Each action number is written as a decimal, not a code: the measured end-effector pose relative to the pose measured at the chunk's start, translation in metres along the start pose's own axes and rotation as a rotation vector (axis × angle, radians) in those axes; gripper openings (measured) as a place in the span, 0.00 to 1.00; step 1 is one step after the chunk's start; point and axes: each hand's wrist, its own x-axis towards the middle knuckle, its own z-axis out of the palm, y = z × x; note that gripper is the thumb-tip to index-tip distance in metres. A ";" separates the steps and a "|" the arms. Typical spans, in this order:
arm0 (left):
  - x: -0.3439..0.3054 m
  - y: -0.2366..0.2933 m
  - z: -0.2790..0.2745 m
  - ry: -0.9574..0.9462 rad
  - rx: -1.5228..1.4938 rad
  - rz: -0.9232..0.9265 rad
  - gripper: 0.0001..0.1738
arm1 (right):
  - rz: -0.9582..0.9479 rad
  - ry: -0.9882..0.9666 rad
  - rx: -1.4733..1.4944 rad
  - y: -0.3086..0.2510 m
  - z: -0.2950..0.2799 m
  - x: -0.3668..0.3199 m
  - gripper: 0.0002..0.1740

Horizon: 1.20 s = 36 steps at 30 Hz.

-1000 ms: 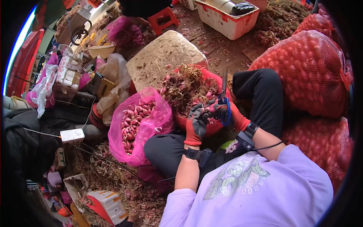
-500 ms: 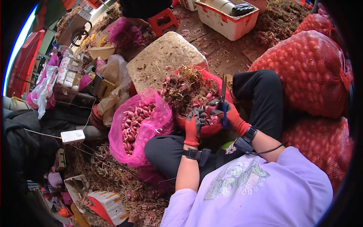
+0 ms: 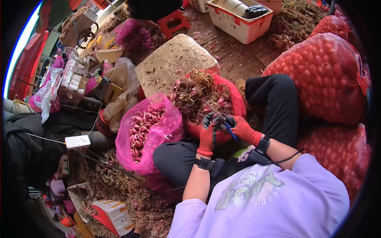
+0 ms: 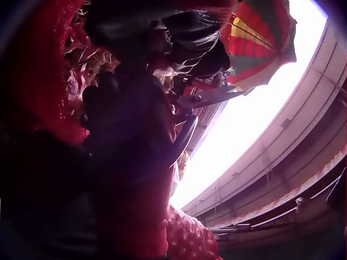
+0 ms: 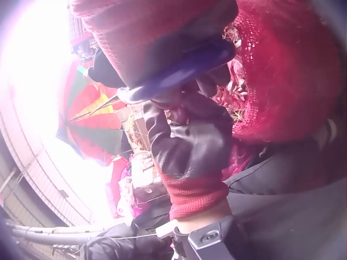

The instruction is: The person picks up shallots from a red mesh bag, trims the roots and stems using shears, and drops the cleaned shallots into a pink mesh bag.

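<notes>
My right hand (image 3: 245,131) grips scissors by a blue handle (image 3: 231,132); their dark blades (image 3: 215,110) point up and left, over my left hand (image 3: 207,134). The hands are close together above the near rim of a red mesh bag (image 3: 239,104) heaped with shallots and dry stalks (image 3: 194,95). In the right wrist view my left hand (image 5: 192,143) has its fingers curled round a small reddish shallot (image 5: 178,115), mostly hidden, just below the blue handle (image 5: 184,73). Left of the bag, a pink mesh bag (image 3: 173,119) holds trimmed shallots (image 3: 139,137).
A pale, dirty foam slab (image 3: 174,59) lies beyond the bags. Large red net sacks (image 3: 317,75) stand at the right. A white foam box (image 3: 238,23) is at the back, stalk litter (image 3: 147,198) at lower left, a white power box (image 3: 77,142) at left.
My right hand has turned the scissors from upright to leaning left and brought them to my left hand. The hands have come back together after drawing slightly apart.
</notes>
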 end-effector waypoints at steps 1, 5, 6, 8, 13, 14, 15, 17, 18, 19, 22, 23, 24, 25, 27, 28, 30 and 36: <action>-0.001 0.000 0.002 -0.015 0.034 -0.003 0.11 | -0.011 0.002 -0.009 0.001 -0.002 -0.002 0.20; 0.006 -0.013 -0.019 -0.043 -0.081 -0.071 0.12 | -0.002 0.093 -0.231 0.005 -0.015 -0.006 0.25; 0.005 -0.008 -0.018 -0.002 -0.120 -0.046 0.11 | 0.013 0.136 -0.334 0.003 -0.019 -0.006 0.26; 0.004 0.003 -0.015 0.079 -0.198 0.005 0.11 | -0.051 0.154 -0.638 -0.007 -0.027 -0.009 0.26; 0.005 0.008 -0.013 0.117 -0.077 0.029 0.11 | -0.088 0.129 -0.917 -0.018 -0.036 -0.017 0.28; 0.006 0.003 -0.017 0.122 -0.044 0.049 0.11 | -0.078 0.131 -0.924 -0.016 -0.036 -0.018 0.29; 0.006 0.002 -0.018 0.128 -0.010 0.070 0.11 | -0.069 0.133 -0.930 -0.013 -0.035 -0.018 0.31; 0.006 0.000 -0.018 0.114 0.016 0.079 0.11 | -0.059 0.132 -0.950 -0.008 -0.032 -0.018 0.32; 0.006 -0.001 -0.017 0.104 0.029 0.082 0.12 | -0.057 0.129 -0.965 -0.005 -0.031 -0.018 0.32; 0.006 -0.005 -0.019 0.086 0.008 0.061 0.13 | -0.055 0.128 -0.982 -0.003 -0.030 -0.018 0.31; 0.005 -0.010 -0.026 0.037 -0.039 0.013 0.16 | -0.012 0.122 -0.877 -0.004 -0.027 -0.017 0.28; 0.005 -0.010 -0.028 0.024 -0.042 0.004 0.16 | 0.037 0.086 -0.854 -0.007 -0.028 -0.018 0.27; 0.004 -0.004 -0.025 0.011 -0.045 -0.005 0.17 | 0.086 0.050 -0.831 -0.013 -0.030 -0.017 0.27; 0.002 0.001 -0.021 0.019 -0.005 0.008 0.17 | 0.134 0.014 -0.808 -0.017 -0.032 -0.016 0.27; 0.000 0.011 -0.011 0.033 0.078 0.033 0.18 | 0.190 -0.032 -0.669 -0.012 -0.038 -0.014 0.27; 0.001 0.008 -0.013 0.058 0.189 0.106 0.18 | 0.219 -0.052 -0.599 -0.010 -0.040 -0.014 0.28; 0.005 0.000 -0.015 0.108 0.409 0.253 0.20 | 0.176 -0.019 -0.549 -0.016 -0.043 -0.018 0.29; -0.001 0.010 -0.001 0.194 0.646 0.464 0.22 | -0.020 0.050 -0.685 -0.009 -0.037 -0.026 0.33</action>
